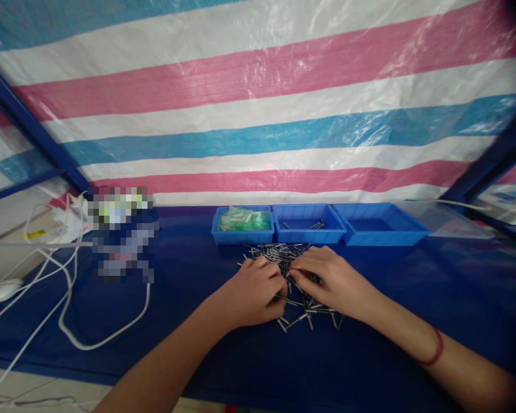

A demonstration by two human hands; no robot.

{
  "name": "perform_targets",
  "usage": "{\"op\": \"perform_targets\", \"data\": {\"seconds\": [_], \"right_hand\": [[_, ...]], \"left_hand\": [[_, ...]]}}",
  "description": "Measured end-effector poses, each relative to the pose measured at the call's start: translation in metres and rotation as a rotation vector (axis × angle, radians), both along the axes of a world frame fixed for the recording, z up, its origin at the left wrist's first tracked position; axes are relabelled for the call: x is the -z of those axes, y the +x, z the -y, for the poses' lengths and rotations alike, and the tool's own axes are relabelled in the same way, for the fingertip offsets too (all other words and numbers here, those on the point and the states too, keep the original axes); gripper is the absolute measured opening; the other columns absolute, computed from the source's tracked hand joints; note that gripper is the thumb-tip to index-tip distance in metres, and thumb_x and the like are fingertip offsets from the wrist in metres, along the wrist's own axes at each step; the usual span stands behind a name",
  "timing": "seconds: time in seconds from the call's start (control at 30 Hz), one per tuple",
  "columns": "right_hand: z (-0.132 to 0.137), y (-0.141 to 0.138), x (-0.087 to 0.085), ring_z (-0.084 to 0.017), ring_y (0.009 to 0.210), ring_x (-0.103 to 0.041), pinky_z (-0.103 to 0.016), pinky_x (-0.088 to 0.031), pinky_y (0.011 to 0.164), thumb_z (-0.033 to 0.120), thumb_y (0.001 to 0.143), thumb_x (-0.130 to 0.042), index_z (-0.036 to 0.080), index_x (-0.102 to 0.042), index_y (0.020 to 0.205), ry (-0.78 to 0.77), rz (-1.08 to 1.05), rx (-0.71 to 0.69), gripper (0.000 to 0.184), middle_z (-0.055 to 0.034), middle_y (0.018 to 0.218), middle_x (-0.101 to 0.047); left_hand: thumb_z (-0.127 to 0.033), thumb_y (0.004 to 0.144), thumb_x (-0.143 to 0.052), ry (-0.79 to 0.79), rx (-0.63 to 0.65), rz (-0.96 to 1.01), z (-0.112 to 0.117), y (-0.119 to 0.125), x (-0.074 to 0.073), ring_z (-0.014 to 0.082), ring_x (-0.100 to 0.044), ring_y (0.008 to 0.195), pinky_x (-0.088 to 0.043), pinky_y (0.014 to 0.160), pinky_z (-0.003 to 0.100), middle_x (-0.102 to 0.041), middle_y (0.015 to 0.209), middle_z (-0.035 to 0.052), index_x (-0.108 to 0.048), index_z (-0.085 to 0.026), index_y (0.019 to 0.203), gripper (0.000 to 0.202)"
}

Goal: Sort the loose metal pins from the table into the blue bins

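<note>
A loose pile of thin silver metal pieces that look like blind rivets is spread on the blue tabletop between my hands. My left hand rests at the pile's left side with its fingers curled in; one rivet sticks out at its fingertips. From the right, my right hand reaches over the pile, thumb and forefinger drawn together in a pinch. Whatever lies between those fingertips is too small to make out. Both hands cover part of the pile.
Behind the pile stand three blue trays: the left tray holds green-tinted plastic packets, the middle tray a few rivets, the right tray nothing visible. White cables loop at left. A striped sheet hangs behind.
</note>
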State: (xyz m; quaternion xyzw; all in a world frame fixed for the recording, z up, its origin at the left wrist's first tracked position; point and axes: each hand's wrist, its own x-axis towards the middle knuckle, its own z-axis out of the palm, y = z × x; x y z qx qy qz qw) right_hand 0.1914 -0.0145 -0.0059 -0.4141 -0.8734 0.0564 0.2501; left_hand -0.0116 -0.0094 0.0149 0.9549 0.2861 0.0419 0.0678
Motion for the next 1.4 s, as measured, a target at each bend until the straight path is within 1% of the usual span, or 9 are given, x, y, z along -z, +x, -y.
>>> {"op": "perform_targets", "data": {"seconds": [0.4, 0.53, 0.63, 0.73, 0.9, 1.03, 1.2, 1.3, 1.4], "right_hand": [[0.001, -0.002, -0.003, -0.015, 0.067, -0.056, -0.03, -0.035, 0.066, 0.022, 0.089, -0.048, 0.019, -0.063, 0.078, -0.016, 0.001, -0.002, 0.018, -0.0016, 0.067, -0.061], [0.002, -0.001, -0.006, -0.016, 0.069, -0.058, -0.032, -0.042, 0.069, 0.024, 0.087, -0.05, 0.02, -0.063, 0.086, -0.03, -0.125, -0.013, 0.014, -0.0023, 0.073, -0.064], [0.004, -0.003, -0.008, -0.016, 0.072, -0.059, -0.03, -0.047, 0.069, 0.03, 0.086, -0.054, 0.02, -0.062, 0.094, -0.075, -0.277, -0.014, 0.016, -0.0035, 0.08, -0.065], [0.005, -0.006, -0.006, -0.015, 0.071, -0.06, -0.027, -0.049, 0.065, 0.032, 0.087, -0.053, 0.02, -0.062, 0.091, -0.139, -0.378, -0.001, 0.016, -0.0031, 0.08, -0.066], [0.005, -0.007, 0.0, -0.016, 0.074, -0.061, -0.028, -0.05, 0.067, 0.034, 0.087, -0.053, 0.019, -0.062, 0.086, -0.186, -0.529, 0.062, 0.017, -0.0032, 0.08, -0.066], [0.006, -0.007, 0.001, -0.016, 0.072, -0.06, -0.028, -0.05, 0.066, 0.034, 0.085, -0.056, 0.019, -0.061, 0.087, -0.187, -0.597, 0.085, 0.016, -0.0031, 0.079, -0.064], [0.007, -0.008, 0.001, -0.016, 0.071, -0.059, -0.028, -0.049, 0.064, 0.034, 0.086, -0.055, 0.02, -0.061, 0.086, -0.187, -0.592, 0.071, 0.015, -0.0028, 0.077, -0.064], [0.008, -0.007, 0.0, -0.017, 0.071, -0.059, -0.029, -0.049, 0.065, 0.033, 0.087, -0.054, 0.02, -0.061, 0.086, -0.172, -0.572, 0.066, 0.014, -0.0032, 0.077, -0.064], [0.009, -0.007, -0.003, -0.018, 0.075, -0.061, -0.031, -0.05, 0.068, 0.031, 0.088, -0.052, 0.021, -0.063, 0.089, -0.137, -0.533, 0.038, 0.016, -0.0049, 0.081, -0.066]], "left_hand": [[-0.027, 0.094, -0.038, 0.095, 0.007, 0.02, -0.001, 0.004, 0.009, 0.0194, -0.047, 0.086, -0.039, 0.075, 0.032, -0.054, 0.09, 0.0068, -0.056, -0.016, 0.084, 0.023], [-0.026, 0.096, -0.034, 0.096, -0.099, 0.128, -0.006, 0.005, 0.01, 0.0197, -0.047, 0.085, -0.039, 0.077, 0.034, -0.054, 0.091, 0.0063, -0.054, -0.016, 0.088, 0.024], [-0.024, 0.096, -0.032, -0.006, -0.195, 0.349, -0.01, 0.006, 0.01, 0.0182, -0.049, 0.086, -0.04, 0.08, 0.033, -0.055, 0.09, 0.0054, -0.053, -0.017, 0.089, 0.023], [-0.026, 0.096, -0.034, -0.184, -0.247, 0.566, -0.01, 0.009, 0.011, 0.0164, -0.051, 0.086, -0.042, 0.079, 0.03, -0.056, 0.088, 0.004, -0.052, -0.017, 0.09, 0.02], [-0.029, 0.095, -0.038, -0.355, -0.308, 0.677, -0.007, 0.014, 0.016, 0.0151, -0.054, 0.081, -0.042, 0.073, 0.027, -0.057, 0.085, 0.0016, -0.053, -0.017, 0.093, 0.019], [-0.03, 0.094, -0.038, -0.385, -0.287, 0.702, -0.006, 0.015, 0.02, 0.0147, -0.054, 0.081, -0.042, 0.071, 0.026, -0.057, 0.085, 0.0017, -0.052, -0.017, 0.095, 0.019], [-0.031, 0.094, -0.041, -0.392, -0.263, 0.688, -0.006, 0.015, 0.022, 0.0146, -0.054, 0.079, -0.043, 0.07, 0.026, -0.057, 0.084, 0.0019, -0.051, -0.017, 0.092, 0.017], [-0.03, 0.093, -0.042, -0.354, -0.258, 0.675, -0.005, 0.016, 0.022, 0.0149, -0.054, 0.08, -0.044, 0.073, 0.027, -0.058, 0.086, 0.0028, -0.052, -0.017, 0.094, 0.017], [-0.028, 0.093, -0.043, -0.276, -0.211, 0.66, -0.005, 0.016, 0.02, 0.0166, -0.055, 0.086, -0.044, 0.078, 0.029, -0.059, 0.09, 0.0054, -0.055, -0.017, 0.095, 0.017]]}}
